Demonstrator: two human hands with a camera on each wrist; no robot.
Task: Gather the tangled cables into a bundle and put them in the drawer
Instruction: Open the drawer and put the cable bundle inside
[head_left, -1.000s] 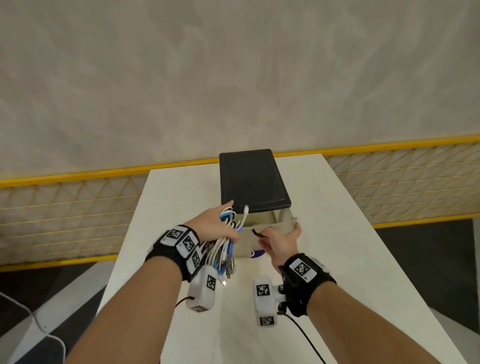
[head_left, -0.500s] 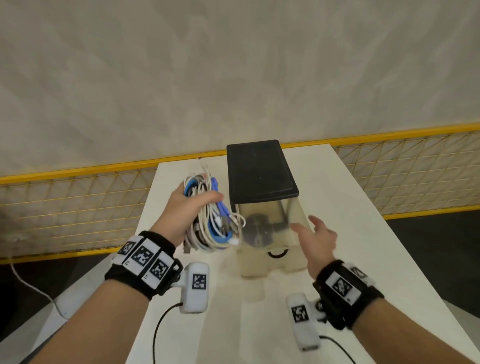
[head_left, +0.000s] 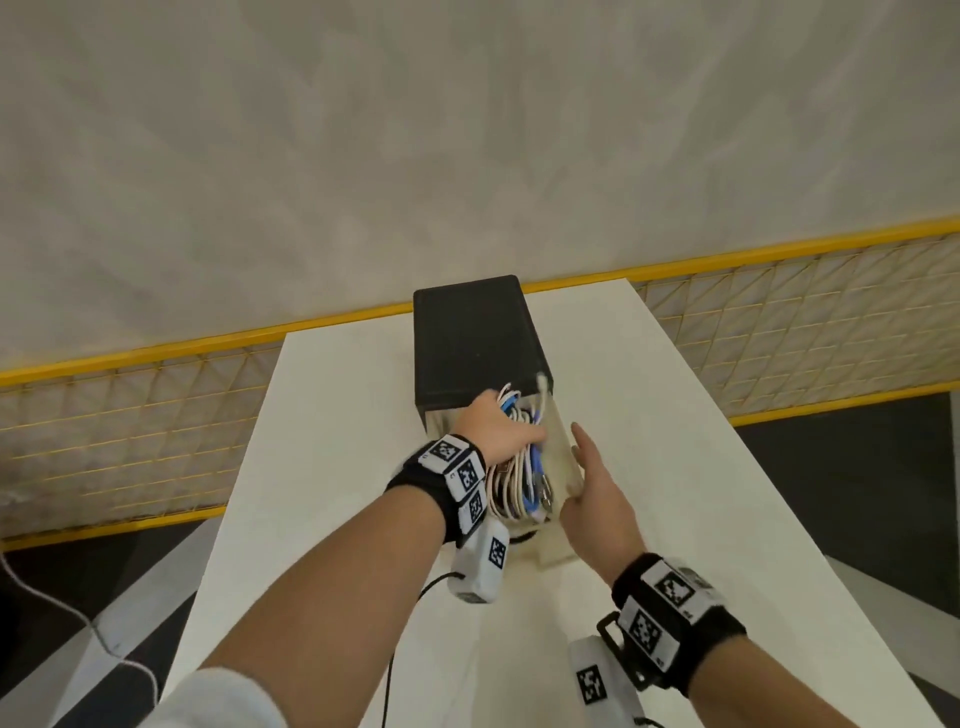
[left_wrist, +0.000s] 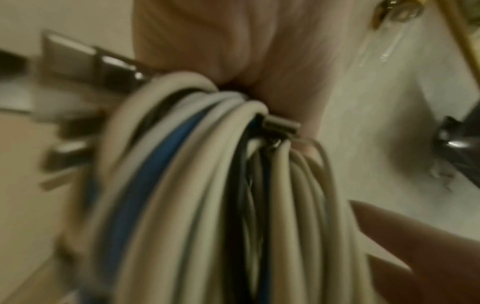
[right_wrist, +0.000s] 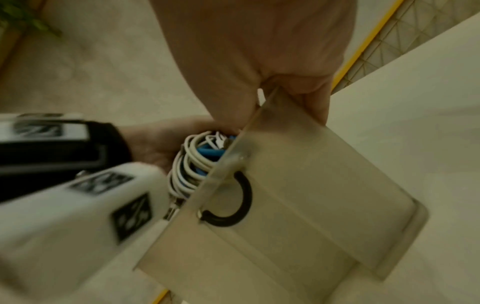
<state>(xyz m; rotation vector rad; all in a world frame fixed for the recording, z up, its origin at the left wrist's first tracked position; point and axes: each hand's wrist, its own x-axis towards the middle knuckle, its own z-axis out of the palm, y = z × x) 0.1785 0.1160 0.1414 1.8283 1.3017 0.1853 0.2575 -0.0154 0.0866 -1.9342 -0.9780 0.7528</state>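
Note:
A bundle of white and blue cables (head_left: 524, 473) lies coiled in my left hand (head_left: 498, 431), which grips it inside the pulled-out translucent drawer (head_left: 553, 545). The drawer sticks out of a black box (head_left: 467, 338). In the left wrist view the cables (left_wrist: 207, 185) fill the blurred picture below my palm (left_wrist: 221, 51). My right hand (head_left: 597, 493) holds the drawer's right wall. In the right wrist view that hand (right_wrist: 246, 51) has the drawer (right_wrist: 298, 185) rim between thumb and fingers. A black ring handle (right_wrist: 241, 201) is on the drawer's front, the cables (right_wrist: 192, 164) behind it.
The black box stands mid-way along a narrow white table (head_left: 337, 467). A yellow mesh fence (head_left: 104, 441) runs behind and to both sides. A thin white cord (head_left: 52, 613) trails over the dark floor at the left.
My left hand has carried the bundle from left of the box down into the open drawer. My right hand went from hovering by the drawer to holding its right wall.

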